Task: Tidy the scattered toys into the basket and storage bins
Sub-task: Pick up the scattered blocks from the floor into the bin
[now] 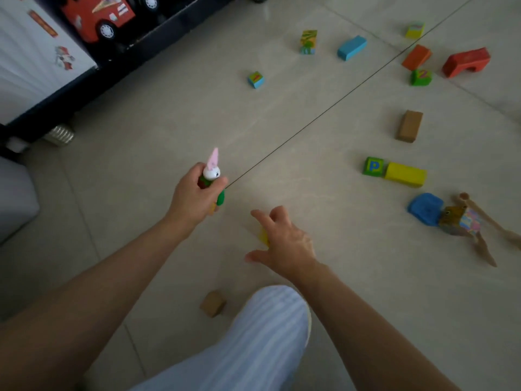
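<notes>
Your left hand [194, 197] has its fingers wrapped round a small rabbit figure [212, 171], held above the tiled floor [158, 131]. The figure has a white round head with a dot eye, one pink-and-white ear sticking up, a dark red body mostly hidden in your palm, and a green and orange bit poking out below your thumb.

Your right hand [283, 245] is low over the floor, fingers spread and relaxed, gripping nothing. A blurred yellow piece [264, 235] shows just under its fingers; you can't tell whether they touch it.

A plain brown cube [212, 303] sits on the floor beside your knee in striped pale-blue trousers [262, 342].

Out to the right, blocks are scattered on the tiles:
- green block with a blue P [373, 166] touching a long yellow block [405, 175]
- blue rounded block [425, 209] against a multicoloured wooden puppet [462, 220] with stick limbs
- brown rectangular block [410, 126], lying apart
- red arch block [465, 62], orange block [416, 57] and a green block [421, 77] just below the orange one
- light-blue long block [351, 47], a tall patterned block [308, 42], a small blue cube [255, 79] and a yellow-green cube [414, 30] further off

Top left, a red toy truck [98, 16] sits inside a dark storage bin [158, 35], beside a white ribbed panel with stickers [33, 60].
</notes>
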{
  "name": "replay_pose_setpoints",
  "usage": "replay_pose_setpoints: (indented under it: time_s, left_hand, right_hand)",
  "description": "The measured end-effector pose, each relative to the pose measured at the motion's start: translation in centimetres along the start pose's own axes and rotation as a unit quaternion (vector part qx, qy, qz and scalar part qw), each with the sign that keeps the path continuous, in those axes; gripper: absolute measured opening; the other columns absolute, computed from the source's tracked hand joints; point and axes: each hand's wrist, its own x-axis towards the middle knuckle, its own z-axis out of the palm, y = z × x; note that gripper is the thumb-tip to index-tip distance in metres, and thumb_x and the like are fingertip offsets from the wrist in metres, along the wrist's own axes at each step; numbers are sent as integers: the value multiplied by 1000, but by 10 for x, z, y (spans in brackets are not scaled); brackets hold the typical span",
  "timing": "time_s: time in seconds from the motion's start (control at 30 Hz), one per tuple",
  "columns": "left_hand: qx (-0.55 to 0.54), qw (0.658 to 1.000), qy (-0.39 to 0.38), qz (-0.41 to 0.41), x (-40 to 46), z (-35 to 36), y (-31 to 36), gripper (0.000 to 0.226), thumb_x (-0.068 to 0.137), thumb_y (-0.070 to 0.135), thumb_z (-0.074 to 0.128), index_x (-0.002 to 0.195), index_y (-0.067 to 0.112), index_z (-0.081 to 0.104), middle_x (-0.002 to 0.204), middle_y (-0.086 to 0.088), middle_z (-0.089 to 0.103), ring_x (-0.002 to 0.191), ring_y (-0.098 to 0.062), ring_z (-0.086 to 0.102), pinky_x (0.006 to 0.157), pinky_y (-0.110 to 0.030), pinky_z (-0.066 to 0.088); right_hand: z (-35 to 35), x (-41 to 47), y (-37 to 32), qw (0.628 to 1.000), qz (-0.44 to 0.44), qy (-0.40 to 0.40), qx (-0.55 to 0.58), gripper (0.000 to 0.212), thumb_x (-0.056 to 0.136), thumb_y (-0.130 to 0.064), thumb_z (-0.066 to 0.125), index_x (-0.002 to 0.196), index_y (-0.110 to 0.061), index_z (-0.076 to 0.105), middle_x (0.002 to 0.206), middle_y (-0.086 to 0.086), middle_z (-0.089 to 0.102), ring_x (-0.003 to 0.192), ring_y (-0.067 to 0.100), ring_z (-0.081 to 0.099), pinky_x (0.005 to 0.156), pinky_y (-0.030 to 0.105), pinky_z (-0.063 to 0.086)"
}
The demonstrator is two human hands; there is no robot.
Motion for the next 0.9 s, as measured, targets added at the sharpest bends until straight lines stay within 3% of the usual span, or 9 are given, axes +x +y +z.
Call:
replay_pose_setpoints:
  time_s: [0.13,0.23,0.33,0.47,0.6,0.7,0.8,0.9]
  left_hand:
    - [-40,999,15,-29,-12,-14,-5,9,89,21,56,87,13,52,75,-10,54,47,-16,52,32,-13,29]
    - [-75,996,-7,-38,-19,-9,3,13,88,28,57,78,25,50,73,-8,56,44,-13,53,35,-16,28]
    - [-85,994,-73,1,-27,13,38,16,83,34,59,77,23,49,67,-6,55,43,-13,53,37,-17,29]
    - [-67,971,-197,119,-42,67,116,17,89,26,60,78,17,51,63,-5,49,45,-14,51,40,-19,36]
    - [-5,903,-325,279,-79,132,217,30,79,35,67,89,9,55,69,-11,48,50,-15,50,38,-20,41]
    - [21,838,-402,369,-129,194,277,18,85,29,64,86,13,54,61,-5,51,45,-17,52,34,-22,39]
    - [-4,775,-497,389,-206,261,323,14,88,28,60,86,15,55,58,-2,47,47,-19,50,30,-12,30]
    - [-9,724,-583,368,-283,310,348,20,84,37,64,88,18,58,65,-2,48,52,-19,49,49,-20,42]
  right_hand:
    - [12,6,4,998,-25,5,-51,33,87,-34,59,117,-22,51,123,4,41,107,28,54,75,31,40]
    - [-1,4,9,988,47,41,138,16,83,-31,63,96,-22,60,105,4,55,94,24,57,78,30,44]
    - [-42,-12,25,929,129,79,337,13,82,-28,65,73,-24,57,67,-2,57,57,16,57,54,25,45]
    - [-128,-62,62,832,181,148,503,17,89,-19,57,72,-15,58,66,5,54,42,14,59,38,19,44]
    - [-218,-146,109,753,202,279,561,13,90,-16,54,78,-12,59,73,10,54,45,16,59,37,18,45]
    - [-259,-229,150,687,260,375,566,15,90,-22,54,78,-15,58,72,8,56,49,16,59,36,16,43]
    - [-275,-332,187,610,328,469,548,18,92,-26,53,79,-14,56,73,9,56,56,18,58,35,15,42]
    - [-278,-422,216,495,366,587,526,17,91,-24,55,81,-10,57,84,13,54,60,22,59,36,19,46]
